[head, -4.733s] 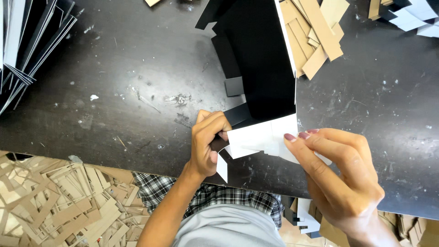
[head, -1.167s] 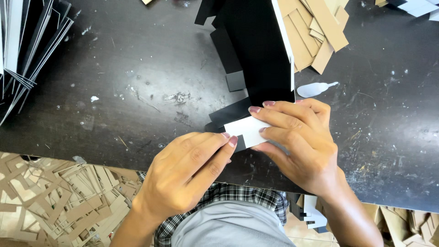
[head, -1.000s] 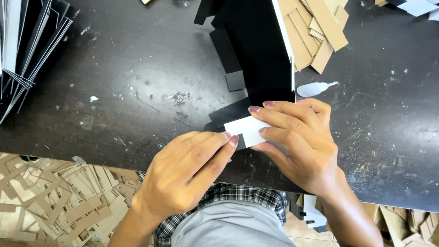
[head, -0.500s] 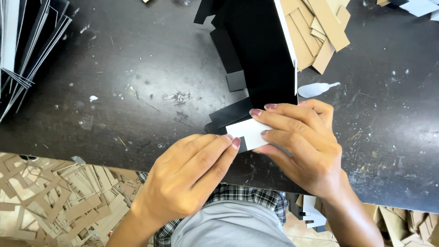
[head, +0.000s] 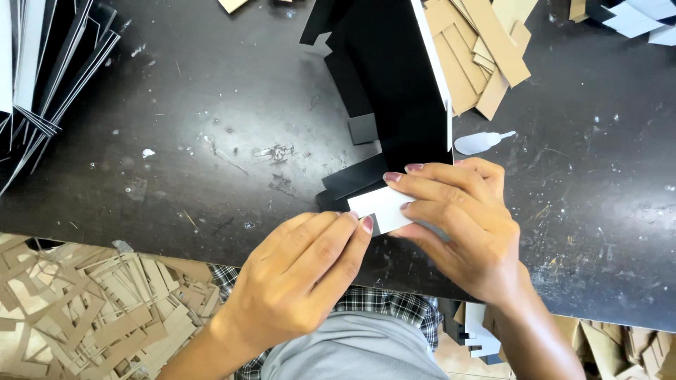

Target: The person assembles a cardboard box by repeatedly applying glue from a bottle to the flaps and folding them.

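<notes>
A small white card piece (head: 381, 206) lies on a black folded card (head: 355, 179) at the near edge of the dark worktable (head: 190, 127). My right hand (head: 461, 225) presses flat on the white piece, fingers spread over its right part. My left hand (head: 299, 271) lies flat beside it, fingertips touching the piece's lower left corner. Behind the hands a large black sheet with a white edge (head: 401, 77) stretches away towards the far side.
Brown cardboard strips (head: 479, 49) are piled at the far right. A small clear glue bottle (head: 480, 142) lies just beyond my right hand. Black and white sheets (head: 42, 77) are stacked at the left. Cardboard offcuts (head: 84, 309) cover the floor below the table edge.
Earlier my hands held a larger white sheet up at the table edge. Now it is folded small and both hands press it flat on the black card; little movement in the last second.
</notes>
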